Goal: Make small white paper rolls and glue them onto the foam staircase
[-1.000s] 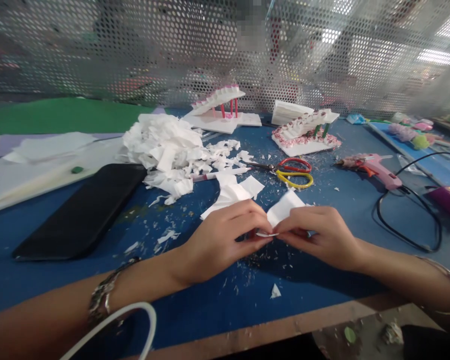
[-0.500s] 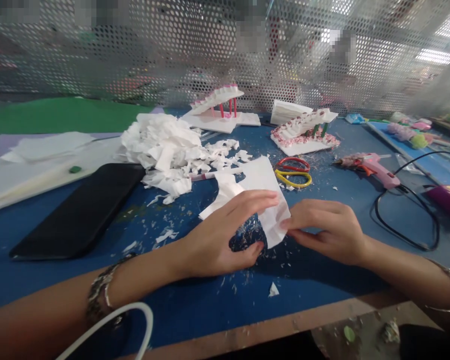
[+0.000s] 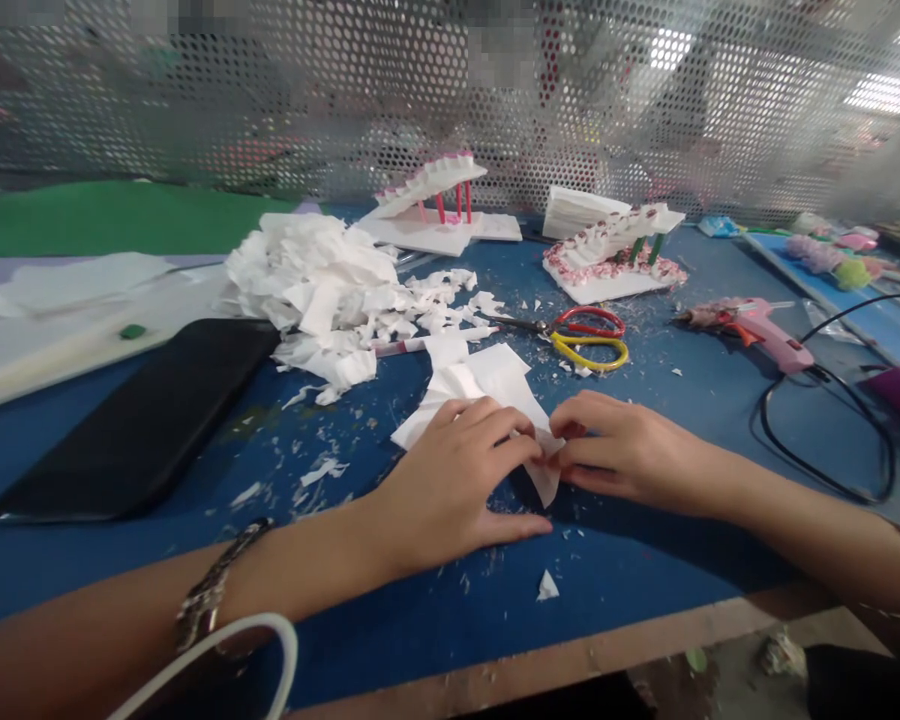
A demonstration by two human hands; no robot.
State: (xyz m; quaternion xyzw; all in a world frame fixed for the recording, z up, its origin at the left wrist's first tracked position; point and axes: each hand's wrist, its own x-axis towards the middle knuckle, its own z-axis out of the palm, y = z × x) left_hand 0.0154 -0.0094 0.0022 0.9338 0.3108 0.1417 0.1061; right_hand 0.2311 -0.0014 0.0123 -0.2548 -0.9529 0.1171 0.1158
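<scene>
White paper sheet (image 3: 506, 375), near the middle of the blue table (image 3: 390, 630), lying between the two hands with its near end bent. The right hand (image 3: 630, 450) pinches the sheet's right edge in its fingertips. The left hand (image 3: 454, 475) is spread over the sheet's left side, its fingers curved against the paper and its thumb held well apart, unclosed. A creased paper piece (image 3: 446, 383) adjoins the sheet on the left; a small triangular scrap (image 3: 547, 586) lies on the near side. Just beyond, scissors (image 3: 589, 340) with one red and one yellow handle point left toward a heap of torn paper (image 3: 322, 270). At left, a flat black slab (image 3: 142, 420); at right, a pink glue gun (image 3: 765, 330) with a looped black cord (image 3: 886, 450). Far side: a stair model on pink-red posts (image 3: 431, 180), another on green posts (image 3: 615, 250) to its right, and a perforated screen (image 3: 345, 100) behind both.
</scene>
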